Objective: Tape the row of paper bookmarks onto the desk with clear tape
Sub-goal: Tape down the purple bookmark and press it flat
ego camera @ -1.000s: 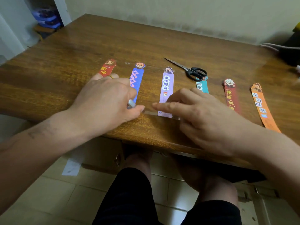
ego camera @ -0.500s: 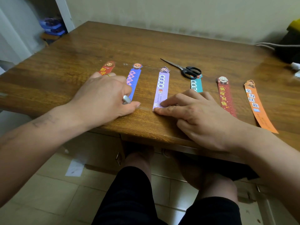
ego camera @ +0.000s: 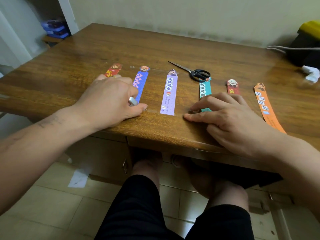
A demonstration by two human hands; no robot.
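Several paper bookmarks lie in a row on the wooden desk: red, blue, purple, teal, dark red and orange. A strip of clear tape runs across the purple bookmark's lower end. My left hand lies palm down over the lower ends of the red and blue bookmarks, thumb tip on the tape's left end. My right hand presses its fingertips on the desk at the teal bookmark's lower end and hides the dark red one's lower half.
Black-handled scissors lie shut behind the teal bookmark, touching its top. A white crumpled scrap and a dark bag sit at the desk's far right. The near desk edge is just below both hands; my legs are under it.
My right hand has slid right along the tape line from the purple bookmark's lower end to the teal one's. The purple bookmark is now uncovered. My left hand has stayed put.
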